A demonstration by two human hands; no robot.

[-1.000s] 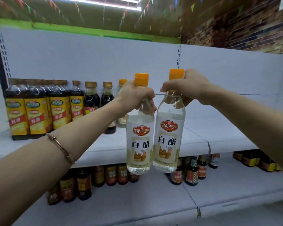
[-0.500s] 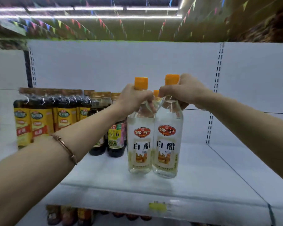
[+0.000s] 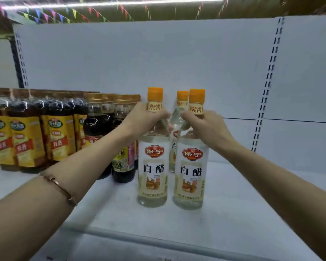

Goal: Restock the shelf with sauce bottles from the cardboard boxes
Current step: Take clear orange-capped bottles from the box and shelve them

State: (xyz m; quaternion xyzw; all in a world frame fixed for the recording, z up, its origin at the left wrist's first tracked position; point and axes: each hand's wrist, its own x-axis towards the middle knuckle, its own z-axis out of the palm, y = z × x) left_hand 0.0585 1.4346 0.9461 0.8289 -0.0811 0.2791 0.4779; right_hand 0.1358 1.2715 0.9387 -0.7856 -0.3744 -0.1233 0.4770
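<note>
Left hand (image 3: 143,119): curled round the neck of the left vinegar bottle (image 3: 153,166) just under its cap, centre of frame; gripped high, probably to steer the base down upright.
Right hand (image 3: 205,127): wrapped likewise round the neck of the right vinegar bottle (image 3: 190,172), just right of centre; mirrored grip, likely so both land together.
Shelf (image 3: 243,213): flat, matt white board across the lower half of the frame, rounded front lip; both held bottles low over it or just touching, contact impossible to confirm.
Back panel (image 3: 158,63): plain white sheet filling mid-frame, slotted uprights at the right.
Dark sauce bottles (image 3: 26,132): packed rows at left of frame, glossy dark liquid, yellow labels, brownish caps; grouped by kind, probably why the vinegar goes to their right.
Held bottles: clear smooth cylinders tapering to narrow necks, pale liquid, white labels with red oval crest, ribbed orange caps.
Third vinegar bottle (image 3: 178,129): same type, standing behind and between the two, largely hidden.
Bracelet (image 3: 60,189): thin metallic band, left wrist, lower left.
Cardboard boxes: not in view.
</note>
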